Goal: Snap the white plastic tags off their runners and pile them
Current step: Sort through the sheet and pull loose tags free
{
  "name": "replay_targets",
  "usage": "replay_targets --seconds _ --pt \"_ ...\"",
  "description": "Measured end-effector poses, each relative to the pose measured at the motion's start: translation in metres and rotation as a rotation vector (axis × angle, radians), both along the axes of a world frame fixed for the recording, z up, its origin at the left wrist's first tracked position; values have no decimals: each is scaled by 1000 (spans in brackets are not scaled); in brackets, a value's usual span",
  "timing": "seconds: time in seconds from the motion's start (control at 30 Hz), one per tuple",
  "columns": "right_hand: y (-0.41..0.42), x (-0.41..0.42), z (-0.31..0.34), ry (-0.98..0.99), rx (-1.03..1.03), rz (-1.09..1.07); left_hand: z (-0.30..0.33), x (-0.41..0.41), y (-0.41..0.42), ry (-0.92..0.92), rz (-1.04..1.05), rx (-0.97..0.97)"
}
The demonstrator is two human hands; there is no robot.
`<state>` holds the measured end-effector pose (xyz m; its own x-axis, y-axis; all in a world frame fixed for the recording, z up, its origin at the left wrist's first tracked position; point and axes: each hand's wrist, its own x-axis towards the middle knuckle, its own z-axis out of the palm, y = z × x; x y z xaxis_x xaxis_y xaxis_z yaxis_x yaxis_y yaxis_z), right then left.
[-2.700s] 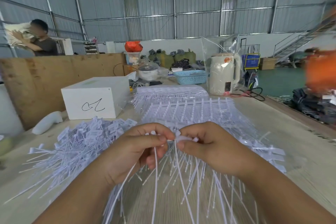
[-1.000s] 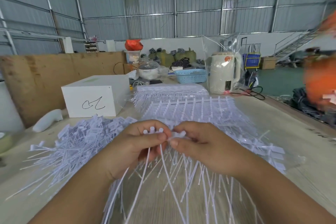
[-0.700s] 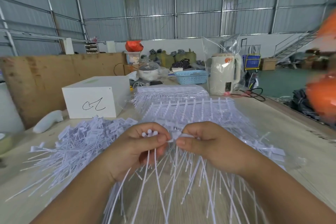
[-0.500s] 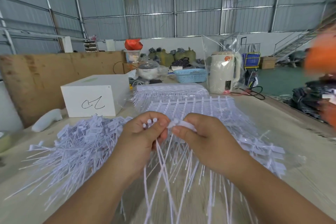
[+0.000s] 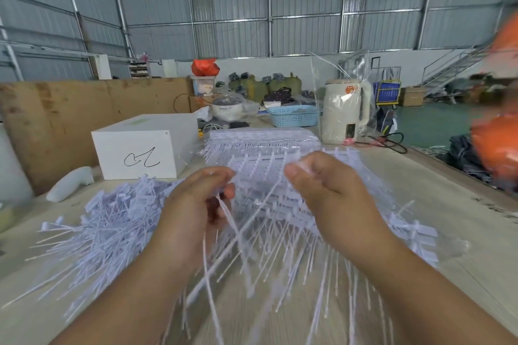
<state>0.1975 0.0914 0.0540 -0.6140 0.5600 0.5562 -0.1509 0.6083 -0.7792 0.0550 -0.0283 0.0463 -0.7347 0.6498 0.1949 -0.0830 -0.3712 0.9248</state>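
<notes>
The left hand grips a few snapped-off white tags, their strips hanging down toward the person, and the loose pile lies on the bench just to its left – nearer it than the right hand (pinching the runner) – a short sideways carry

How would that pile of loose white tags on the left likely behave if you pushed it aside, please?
The pile of loose tags would probably slide lightly, since each piece is thin plastic. The crossed tails look tangled, so clumps may drag together. Stragglers at its splayed edge would likely scatter across the table.
</notes>
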Motion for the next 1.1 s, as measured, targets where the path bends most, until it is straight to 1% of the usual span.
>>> replay_targets --seconds 0.07,0.1,0.13,0.23,0.33,0.43,0.53,0.67,0.77,0.87,1.0,1.1 --pt "-2 -2 -4 -209 7 145 -1 4 0 122 -128 -40" --pt "-4 -4 -7 -284 43 186 -1 6 -1 160 -178 -60" --pt "-4 -4 -10 -318 71 212 -2 7 -2 183 -210 -82" --pt "-2 -2 -10 -301 79 241 -1 5 -6 238 -258 -123" --pt "-3 -1 -9 -289 126 263 2 5 -11 330 -277 -185" --pt "-4 0 -9 -266 139 293 2 10 -10 376 -363 -207" --pt "-2 -1 -9 -247 146 250 3 11 -9 354 -419 -185" --pt "-1 -4 -12 -304 232 177 0 5 -8 464 -385 -207" --pt "3 -5 -15 -319 201 180 -3 3 -9 470 -405 -200" --pt "5 -5 -17 -350 163 234 -3 -1 -11 501 -506 -222" --pt "2 -8 -19 -344 183 262 -3 -7 -15 485 -609 -266" --pt "2 -9 -20 -322 187 250 -1 -12 -20 505 -624 -270"
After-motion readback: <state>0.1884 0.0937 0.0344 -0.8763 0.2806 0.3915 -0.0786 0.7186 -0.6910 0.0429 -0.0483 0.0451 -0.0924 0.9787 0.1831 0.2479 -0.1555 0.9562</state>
